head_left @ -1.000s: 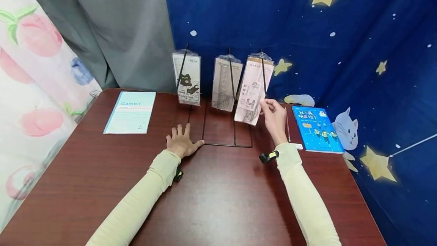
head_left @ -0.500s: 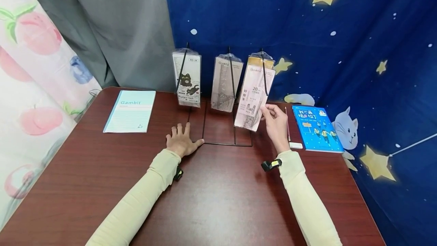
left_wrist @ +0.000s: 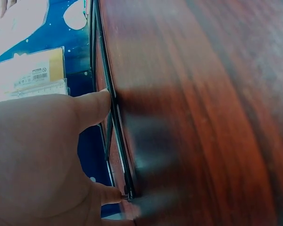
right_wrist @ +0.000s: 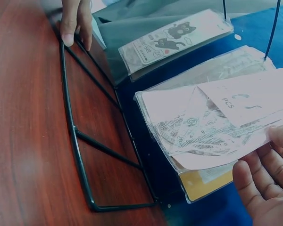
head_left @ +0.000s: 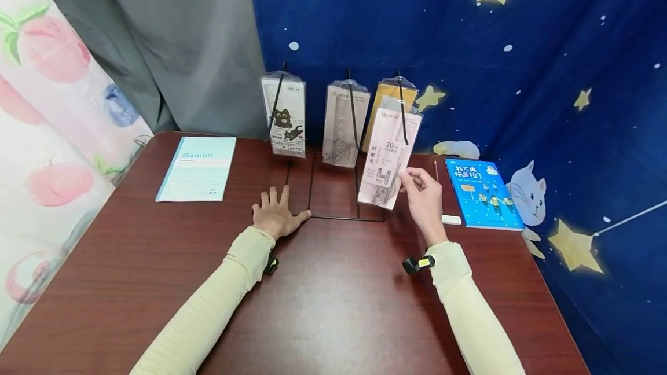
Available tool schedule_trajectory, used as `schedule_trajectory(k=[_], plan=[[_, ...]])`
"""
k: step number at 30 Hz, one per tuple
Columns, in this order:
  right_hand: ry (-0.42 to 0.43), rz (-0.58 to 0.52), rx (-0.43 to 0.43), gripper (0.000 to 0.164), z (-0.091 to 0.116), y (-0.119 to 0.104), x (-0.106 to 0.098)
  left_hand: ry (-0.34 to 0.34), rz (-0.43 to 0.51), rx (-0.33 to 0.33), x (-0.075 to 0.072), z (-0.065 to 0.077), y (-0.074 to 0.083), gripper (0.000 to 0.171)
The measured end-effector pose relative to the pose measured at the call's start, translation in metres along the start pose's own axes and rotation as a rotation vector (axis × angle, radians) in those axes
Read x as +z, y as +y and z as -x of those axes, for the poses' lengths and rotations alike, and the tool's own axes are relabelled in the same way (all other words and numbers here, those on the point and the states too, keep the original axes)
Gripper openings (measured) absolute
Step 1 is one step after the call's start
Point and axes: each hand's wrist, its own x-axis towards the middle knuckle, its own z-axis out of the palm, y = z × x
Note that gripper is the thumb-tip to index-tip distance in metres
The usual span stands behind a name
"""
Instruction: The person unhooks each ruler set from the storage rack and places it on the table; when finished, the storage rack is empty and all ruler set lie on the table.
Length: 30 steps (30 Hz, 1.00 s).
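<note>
My right hand point(head_left: 424, 197) pinches the lower right edge of a pink ruler set card point(head_left: 389, 155) between thumb and fingers. Clear rulers show on that card in the right wrist view. Behind it, a yellow-backed packet point(head_left: 383, 91) in clear plastic hangs from the right hook of a black wire rack. My left hand point(head_left: 278, 213) lies on the table with fingers spread, its thumb touching the rack's base wire point(head_left: 346, 218). Two more ruler sets hang alongside: a greyish-pink one point(head_left: 345, 126) in the middle and a white one with black cats point(head_left: 283, 114) at left.
A pale blue notebook point(head_left: 198, 168) lies at the table's back left. To the right are a blue book point(head_left: 484, 194), a white eraser point(head_left: 451, 220) and a pencil point(head_left: 436, 171). Curtains rise behind the table point(head_left: 323, 305).
My right hand has drawn the pink ruler set card down and toward me, uncovering more of the yellow-backed packet behind. My left hand has stayed in place.
</note>
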Motion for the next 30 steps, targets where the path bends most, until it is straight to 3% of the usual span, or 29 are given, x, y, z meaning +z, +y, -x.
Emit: schedule_trajectory(k=[18,30], plan=[[-0.033,0.055,0.090,0.027,0.034,-0.016,-0.013,0.004,-0.025,-0.001,0.001,-0.001,0.000,0.096],[-0.059,0.052,0.065,0.028,0.053,-0.019,-0.022,-0.003,-0.042,-0.001,0.004,-0.005,-0.001,0.097]])
